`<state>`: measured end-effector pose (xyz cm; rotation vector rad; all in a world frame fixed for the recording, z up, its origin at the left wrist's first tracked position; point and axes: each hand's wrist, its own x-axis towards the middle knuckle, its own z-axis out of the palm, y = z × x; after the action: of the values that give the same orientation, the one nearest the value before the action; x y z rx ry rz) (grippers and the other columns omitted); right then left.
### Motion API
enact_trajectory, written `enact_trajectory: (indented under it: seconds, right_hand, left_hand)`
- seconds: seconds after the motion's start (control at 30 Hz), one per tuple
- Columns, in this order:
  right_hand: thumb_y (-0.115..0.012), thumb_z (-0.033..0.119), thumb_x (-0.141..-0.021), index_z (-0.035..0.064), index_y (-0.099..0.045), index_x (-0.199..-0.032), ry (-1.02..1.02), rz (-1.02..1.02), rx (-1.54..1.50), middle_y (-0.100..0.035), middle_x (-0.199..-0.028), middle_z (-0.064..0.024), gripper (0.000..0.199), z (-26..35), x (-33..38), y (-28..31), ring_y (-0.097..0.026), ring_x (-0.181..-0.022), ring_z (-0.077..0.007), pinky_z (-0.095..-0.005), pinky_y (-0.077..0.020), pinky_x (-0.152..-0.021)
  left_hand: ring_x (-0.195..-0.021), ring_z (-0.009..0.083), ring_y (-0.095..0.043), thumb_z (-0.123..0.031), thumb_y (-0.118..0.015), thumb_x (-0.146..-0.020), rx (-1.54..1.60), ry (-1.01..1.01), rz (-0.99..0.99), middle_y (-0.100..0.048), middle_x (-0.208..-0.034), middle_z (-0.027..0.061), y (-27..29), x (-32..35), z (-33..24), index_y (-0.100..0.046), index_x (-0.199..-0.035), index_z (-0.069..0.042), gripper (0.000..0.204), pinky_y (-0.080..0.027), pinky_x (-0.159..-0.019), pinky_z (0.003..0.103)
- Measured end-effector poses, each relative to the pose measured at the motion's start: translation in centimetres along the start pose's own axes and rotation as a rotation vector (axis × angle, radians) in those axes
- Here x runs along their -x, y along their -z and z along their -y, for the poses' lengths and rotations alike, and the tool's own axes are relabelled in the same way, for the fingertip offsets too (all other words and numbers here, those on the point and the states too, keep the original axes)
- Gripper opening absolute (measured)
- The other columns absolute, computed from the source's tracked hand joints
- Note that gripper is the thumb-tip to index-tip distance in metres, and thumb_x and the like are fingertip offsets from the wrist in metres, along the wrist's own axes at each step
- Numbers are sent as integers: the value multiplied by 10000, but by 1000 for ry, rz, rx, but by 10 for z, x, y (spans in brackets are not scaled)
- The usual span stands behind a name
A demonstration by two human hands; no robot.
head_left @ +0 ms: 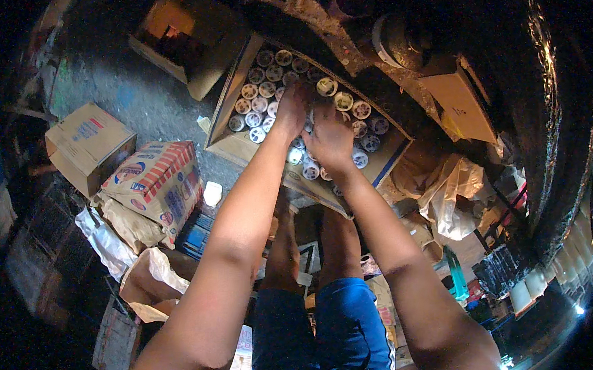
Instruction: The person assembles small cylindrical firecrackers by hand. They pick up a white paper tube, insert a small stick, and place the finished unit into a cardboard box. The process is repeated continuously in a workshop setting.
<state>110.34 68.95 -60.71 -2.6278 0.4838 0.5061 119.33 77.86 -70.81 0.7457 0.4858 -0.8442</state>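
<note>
An open cardboard box [235,146] sits in front of me, packed with white cylinders [257,135] whose round, patterned ends face up. Both my hands reach into the middle of it, close together over the cylinders. My left hand [296,112] is bent downward, its fingers lost in shadow. Beside it, my right hand [332,137] has its thumb drawn in toward curled fingers, and what lies in them is hidden. A few cylinders with yellowish ends [326,87] stand just beyond the right hand.
Another open carton [160,57] is at the far left. A closed carton [90,143] and a red-striped printed package [157,182] stand at the left, above an open brown bag [150,288]. Crumpled brown paper [448,188] and a tilted carton [459,99] lie at the right.
</note>
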Motion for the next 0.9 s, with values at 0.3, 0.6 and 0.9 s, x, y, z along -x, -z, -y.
enact_trajectory:
  seconds: [0.3,0.6,0.9]
  right_hand:
    - [-720,325,-811,135,-595,-1363,24,-129,335,-595,-1342,-197,597,-15,-25,-26,-598,-1204,-382,-547,-458,-986]
    - [-745,375,-818,94,-603,-1346,173,-118,238,-594,-1334,-163,614,-18,-25,2,-557,-1215,-344,-533,-439,-973]
    - [-749,334,-817,54,-579,-1376,208,-95,167,-545,-1395,-189,647,-26,-42,-6,-472,-1334,-353,-512,-407,-1050]
  left_hand:
    - [-1456,269,-425,-482,-320,-1115,-688,-14,55,-452,-1599,113,-27,21,-12,-450,-1545,-42,628,-284,-1213,378]
    - [-1441,288,-467,-416,-361,-1119,-1021,-29,142,-513,-1543,182,-30,-9,-29,-505,-1486,6,577,-328,-1192,351]
    - [-1512,270,-328,-624,-287,-1086,-731,87,66,-394,-1632,83,-41,6,-24,-409,-1561,-54,752,-273,-1228,411]
